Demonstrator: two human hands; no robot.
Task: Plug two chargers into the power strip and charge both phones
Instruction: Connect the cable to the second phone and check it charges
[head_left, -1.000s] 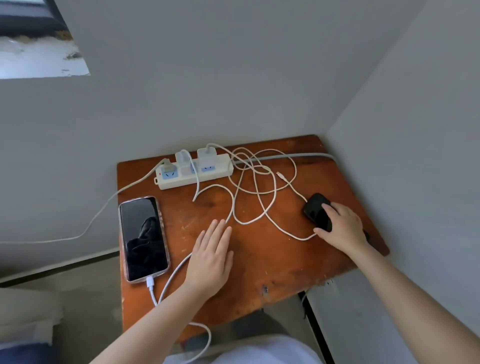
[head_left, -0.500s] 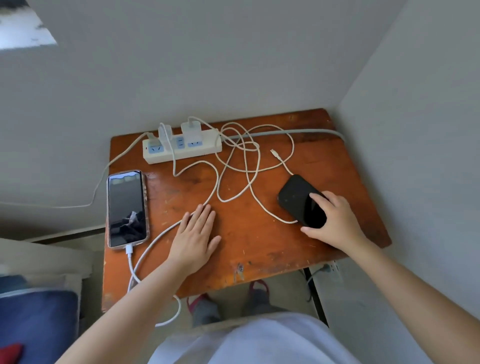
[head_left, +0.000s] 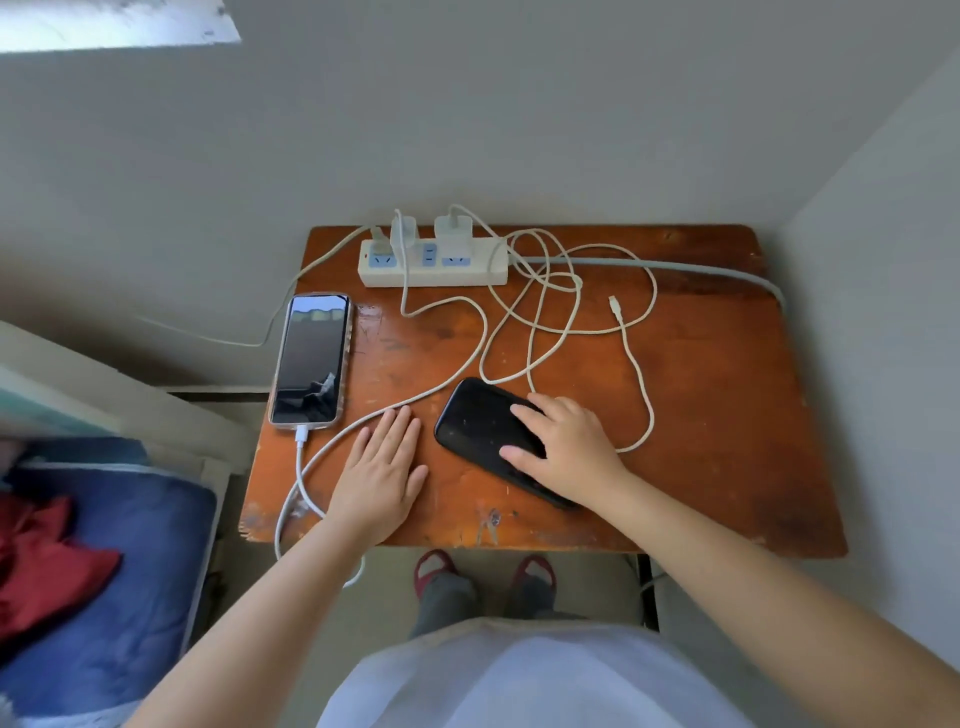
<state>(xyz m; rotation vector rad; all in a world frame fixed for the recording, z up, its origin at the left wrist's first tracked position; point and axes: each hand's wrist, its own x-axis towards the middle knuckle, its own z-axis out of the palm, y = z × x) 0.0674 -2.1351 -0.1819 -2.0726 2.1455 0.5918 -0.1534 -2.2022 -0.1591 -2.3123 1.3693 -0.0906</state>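
Note:
A white power strip lies at the back of the wooden table, with two white chargers plugged in. A phone in a clear case lies at the left, a white cable plugged into its near end. A black phone lies in the middle, tilted, with my right hand gripping its right part. My left hand rests flat on the table beside it, fingers apart, holding nothing. The second cable's free plug lies loose on the table at the right.
A thick grey cord runs from the strip to the right edge. Walls close in behind and on the right. A bed with blue bedding and red cloth stands at the left. My feet show under the near edge.
My right hand has slid the black phone leftwards from the table's right side to the middle, close to my left hand. The left hand has stayed flat.

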